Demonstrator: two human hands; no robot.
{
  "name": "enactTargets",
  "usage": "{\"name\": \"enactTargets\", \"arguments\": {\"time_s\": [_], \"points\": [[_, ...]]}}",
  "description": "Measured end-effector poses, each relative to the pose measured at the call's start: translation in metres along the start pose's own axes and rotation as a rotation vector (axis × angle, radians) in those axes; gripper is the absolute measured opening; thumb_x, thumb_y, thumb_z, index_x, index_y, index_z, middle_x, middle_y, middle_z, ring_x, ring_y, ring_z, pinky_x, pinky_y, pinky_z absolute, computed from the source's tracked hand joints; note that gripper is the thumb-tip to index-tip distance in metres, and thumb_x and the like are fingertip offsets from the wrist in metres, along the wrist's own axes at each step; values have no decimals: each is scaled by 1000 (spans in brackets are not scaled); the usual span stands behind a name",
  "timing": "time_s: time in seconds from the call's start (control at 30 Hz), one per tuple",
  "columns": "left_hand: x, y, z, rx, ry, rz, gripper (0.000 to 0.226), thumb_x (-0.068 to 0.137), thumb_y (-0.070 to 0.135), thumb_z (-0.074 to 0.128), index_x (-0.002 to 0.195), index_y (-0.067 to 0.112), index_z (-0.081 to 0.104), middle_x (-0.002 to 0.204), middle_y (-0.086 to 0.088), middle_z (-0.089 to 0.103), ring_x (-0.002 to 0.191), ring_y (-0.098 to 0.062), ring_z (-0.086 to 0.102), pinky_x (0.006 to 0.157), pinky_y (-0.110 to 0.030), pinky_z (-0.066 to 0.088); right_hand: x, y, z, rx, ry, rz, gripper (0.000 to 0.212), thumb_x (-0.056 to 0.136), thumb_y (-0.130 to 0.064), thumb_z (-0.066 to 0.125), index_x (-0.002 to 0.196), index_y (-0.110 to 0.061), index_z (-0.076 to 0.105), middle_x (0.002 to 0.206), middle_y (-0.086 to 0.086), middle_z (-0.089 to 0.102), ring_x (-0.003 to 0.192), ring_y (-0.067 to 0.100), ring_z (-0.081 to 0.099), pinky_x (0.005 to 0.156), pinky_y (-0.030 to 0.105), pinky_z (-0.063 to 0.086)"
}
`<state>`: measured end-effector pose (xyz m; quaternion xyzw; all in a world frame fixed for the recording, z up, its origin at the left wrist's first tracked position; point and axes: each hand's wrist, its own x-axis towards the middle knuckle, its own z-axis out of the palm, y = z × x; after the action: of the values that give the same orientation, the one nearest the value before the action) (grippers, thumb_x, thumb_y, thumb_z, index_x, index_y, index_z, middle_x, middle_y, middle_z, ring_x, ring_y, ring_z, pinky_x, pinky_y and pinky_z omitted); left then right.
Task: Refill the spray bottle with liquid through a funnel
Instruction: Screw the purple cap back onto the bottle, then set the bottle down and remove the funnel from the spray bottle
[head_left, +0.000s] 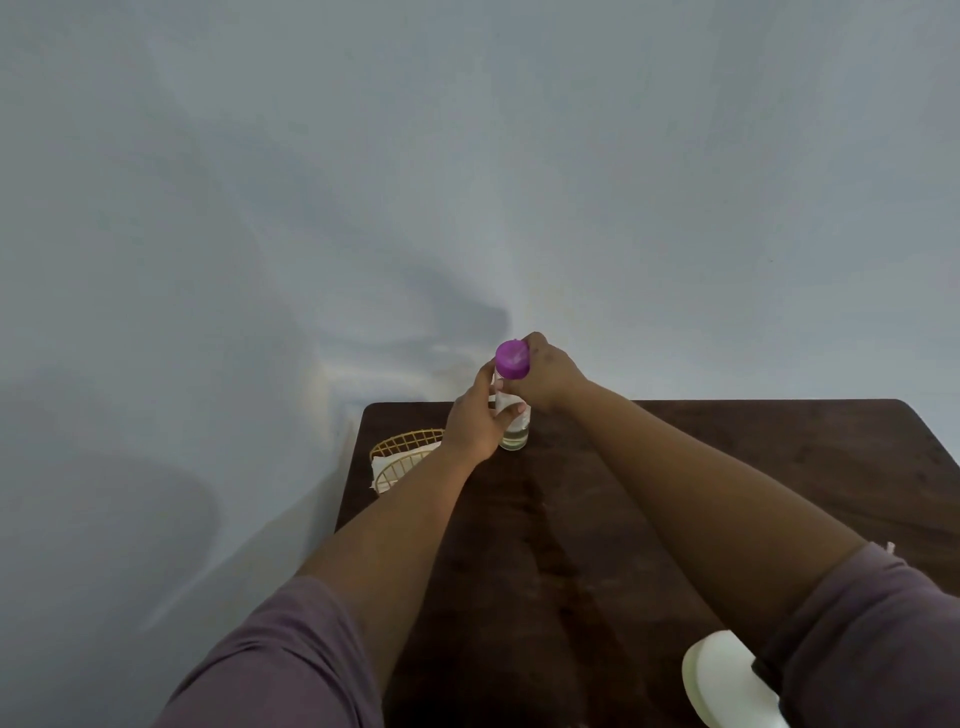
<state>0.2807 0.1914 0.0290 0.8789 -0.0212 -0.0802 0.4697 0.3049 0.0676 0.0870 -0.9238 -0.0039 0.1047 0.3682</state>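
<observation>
A clear bottle (514, 434) with a little liquid at its bottom stands upright near the far edge of a dark wooden table (727, 467). It wears a purple cap (511, 359). My left hand (475, 418) grips the bottle's body from the left. My right hand (545, 376) holds the purple cap from the right side. No funnel is in view.
A gold wire basket (402, 447) with white cloth in it sits at the table's far left corner. A white rounded object (719, 675) lies at the near right, partly under my right sleeve. A pale wall stands behind the table.
</observation>
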Motion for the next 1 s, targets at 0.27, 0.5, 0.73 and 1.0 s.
{"name": "enactTargets", "arguments": {"time_s": [0.27, 0.5, 0.73, 1.0], "points": [[1, -1, 2, 10, -20, -40, 75, 90, 28, 68, 150, 26, 24, 140, -6, 54, 127, -29, 53, 104, -39, 44, 0, 2, 4, 3, -1, 25, 68, 80, -30, 74, 133, -13, 34, 126, 10, 53, 109, 25, 53, 78, 29, 42], [-2, 6, 0, 37, -15, -54, 90, 86, 28, 72, 154, 22, 13, 146, -8, 47, 128, -31, 52, 104, -37, 43, -12, 2, 1, 62, 41, 26, 78, 77, -30, 76, 137, -14, 27, 120, 11, 56, 106, 28, 58, 76, 27, 40], [-17, 19, 4, 34, 243, -60, 89, 84, 36, 73, 152, 14, 20, 149, -12, 40, 138, -30, 38, 109, -43, 39, -40, 0, -5, 34, 180, 21, 84, 79, -26, 73, 143, -21, 19, 132, 15, 34, 120, 36, 41, 97, 38, 38], [-76, 44, 28, 39, 414, 44, 69, 87, 27, 71, 143, 15, 33, 141, -7, 46, 132, -25, 43, 103, -38, 45, -98, 7, -16, -22, 187, 4, 76, 81, -26, 68, 141, -18, 23, 134, 15, 33, 122, 36, 37, 101, 37, 34]]}}
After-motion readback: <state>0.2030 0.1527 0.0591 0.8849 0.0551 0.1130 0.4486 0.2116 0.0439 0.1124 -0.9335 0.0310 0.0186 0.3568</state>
